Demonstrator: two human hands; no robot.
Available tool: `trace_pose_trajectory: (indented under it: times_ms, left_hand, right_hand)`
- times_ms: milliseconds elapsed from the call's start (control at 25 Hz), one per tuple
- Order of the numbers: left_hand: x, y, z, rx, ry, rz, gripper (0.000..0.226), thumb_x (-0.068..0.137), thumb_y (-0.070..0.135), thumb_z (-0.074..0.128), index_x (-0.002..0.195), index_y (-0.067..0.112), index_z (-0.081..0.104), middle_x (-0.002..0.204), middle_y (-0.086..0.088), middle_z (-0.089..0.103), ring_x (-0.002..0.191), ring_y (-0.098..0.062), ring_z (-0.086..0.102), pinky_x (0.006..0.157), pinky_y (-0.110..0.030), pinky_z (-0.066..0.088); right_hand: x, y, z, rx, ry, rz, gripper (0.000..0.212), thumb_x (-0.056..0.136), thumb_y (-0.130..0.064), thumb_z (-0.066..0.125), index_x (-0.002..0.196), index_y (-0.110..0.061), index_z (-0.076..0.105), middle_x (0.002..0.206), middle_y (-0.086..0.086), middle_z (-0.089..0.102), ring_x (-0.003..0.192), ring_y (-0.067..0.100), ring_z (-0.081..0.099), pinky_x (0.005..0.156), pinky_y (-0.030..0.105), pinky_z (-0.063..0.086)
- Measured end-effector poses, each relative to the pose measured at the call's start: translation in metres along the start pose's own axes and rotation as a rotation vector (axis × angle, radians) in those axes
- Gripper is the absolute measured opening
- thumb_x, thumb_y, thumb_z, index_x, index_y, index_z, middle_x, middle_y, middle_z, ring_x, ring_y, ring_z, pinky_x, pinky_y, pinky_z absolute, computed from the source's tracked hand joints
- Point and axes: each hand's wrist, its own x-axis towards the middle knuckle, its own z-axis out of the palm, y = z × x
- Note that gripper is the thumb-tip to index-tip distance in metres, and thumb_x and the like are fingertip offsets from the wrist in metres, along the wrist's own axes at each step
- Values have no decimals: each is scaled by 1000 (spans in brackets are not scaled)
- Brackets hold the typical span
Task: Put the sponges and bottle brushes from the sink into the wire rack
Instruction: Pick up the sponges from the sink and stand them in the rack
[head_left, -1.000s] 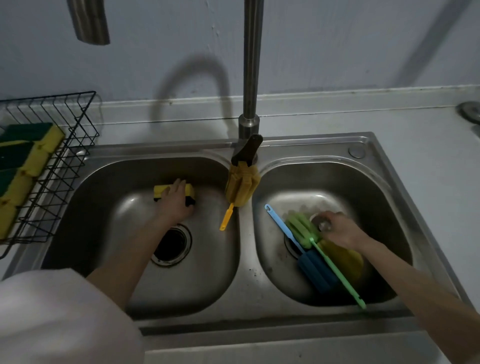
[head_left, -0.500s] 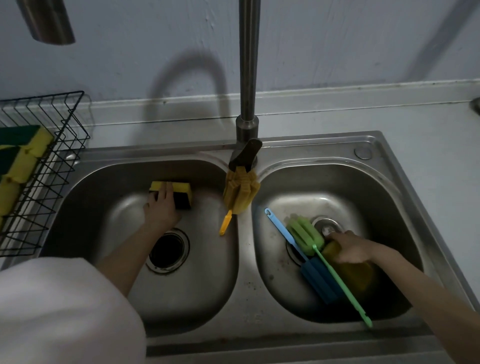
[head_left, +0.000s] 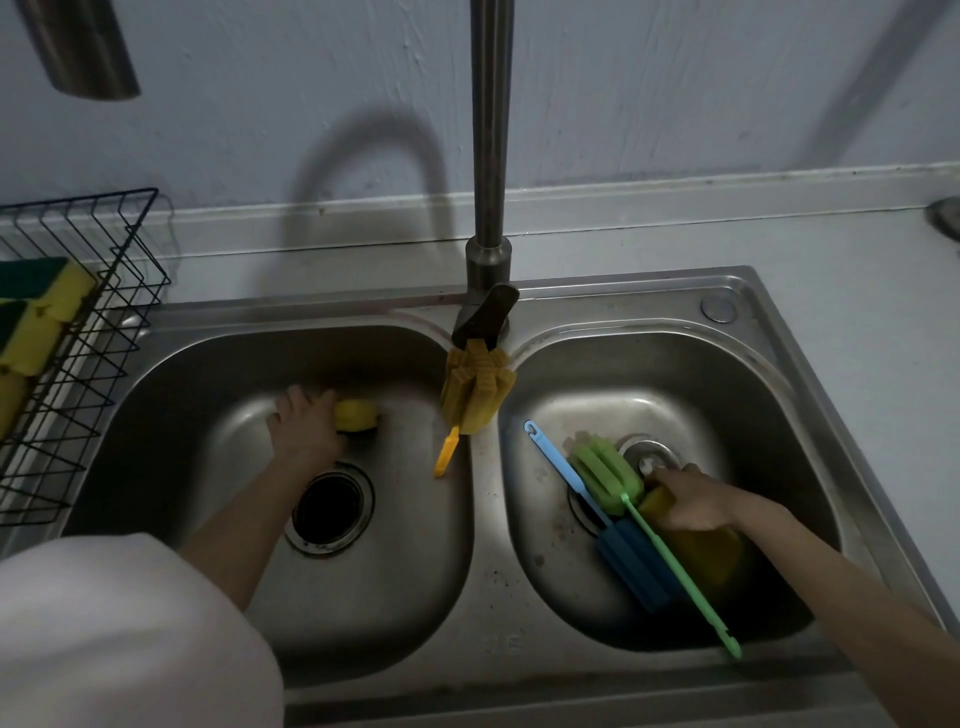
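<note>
Now your left hand pinches the yellow sponge in the left basin; the right hand rests on another sponge, grip unclear. Soft, compressible: squeeze across the sides.

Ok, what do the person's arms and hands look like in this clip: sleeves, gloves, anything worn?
Both hands are bare: no gloves, rings or watch visible on the left hand or right hand. Both forearms are uncovered. A loose white sleeve covers the left upper arm; no sleeve shows on the right.

A grey counter carries the double sink, the wire rack and perhaps a lid.
</note>
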Motion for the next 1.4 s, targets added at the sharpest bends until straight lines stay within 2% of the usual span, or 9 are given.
trace_pose_trajectory:
  times_ms: [80, 200, 360, 520, 760, 1000, 1240, 1320, 1400]
  left_hand:
    - [-2, 0, -6, -66, 8, -8, 60, 77, 23, 66, 129, 7, 40, 137, -24, 31, 129, -39, 29, 105, -46, 29]
    - [-7, 3, -14, -207, 7, -51, 60, 79, 30, 64, 123, -1, 39, 131, -24, 45, 123, -39, 41, 100, -46, 34]
    - [-22, 2, -31, -325, 52, -54, 61, 80, 34, 61, 124, -1, 38, 128, -24, 48, 118, -38, 47, 96, -46, 40]
    - [-40, -2, -50, -405, 123, -19, 60, 81, 29, 62, 126, -2, 38, 128, -26, 47, 117, -39, 48, 94, -44, 43]
    - [-75, -11, -66, -546, 109, 37, 58, 84, 30, 58, 130, 2, 35, 129, -24, 50, 116, -38, 51, 95, -45, 47]
    - [-109, -27, -83, -652, 166, 69, 55, 86, 39, 54, 125, 3, 41, 121, -21, 56, 109, -35, 55, 91, -43, 49]
    - [-137, -51, -97, -692, 190, 102, 49, 89, 40, 48, 122, 4, 43, 101, -8, 53, 88, -18, 47, 65, -23, 38]
    - [-145, -67, -103, -711, 239, 114, 40, 89, 40, 48, 114, 8, 47, 87, 1, 51, 87, -19, 50, 53, -17, 32]
    - [-151, -87, -110, -741, 277, 115, 34, 89, 41, 48, 107, 12, 49, 81, 3, 51, 88, -21, 51, 55, -15, 31]
  right_hand:
    - [-3, -2, -2, -4, -1, -2, 71, 84, -24, 57, 144, -17, 20, 148, 21, 21, 133, 35, 33, 106, 34, 35]
    - [-8, -6, -6, -33, 5, 4, 75, 82, -25, 58, 145, -19, 16, 148, 20, 18, 133, 36, 32, 106, 36, 36]
    - [-22, -11, -18, -35, 28, 14, 75, 80, -26, 62, 143, -21, 21, 143, 18, 22, 126, 37, 36, 103, 40, 38]
    - [-39, -18, -29, -105, 141, 30, 74, 78, -30, 64, 140, -22, 25, 141, 20, 26, 129, 37, 32, 106, 42, 38]
    - [-79, -46, -42, -103, 357, -34, 65, 81, -41, 59, 138, -24, 31, 137, 19, 33, 128, 38, 34, 109, 48, 34]
    - [-129, -93, -50, -39, 511, -240, 58, 81, -43, 60, 130, -19, 39, 128, 18, 43, 119, 34, 42, 99, 41, 41]
    - [-165, -149, -45, 126, 434, -491, 51, 83, -41, 60, 123, -14, 43, 115, 6, 53, 101, 20, 51, 85, 32, 45]
    - [-173, -174, -40, 183, 405, -565, 50, 84, -41, 58, 125, -17, 43, 116, 4, 52, 105, 21, 52, 86, 32, 45]
    - [-178, -199, -34, 227, 364, -640, 51, 84, -42, 57, 128, -22, 42, 119, 1, 51, 112, 21, 51, 94, 33, 44]
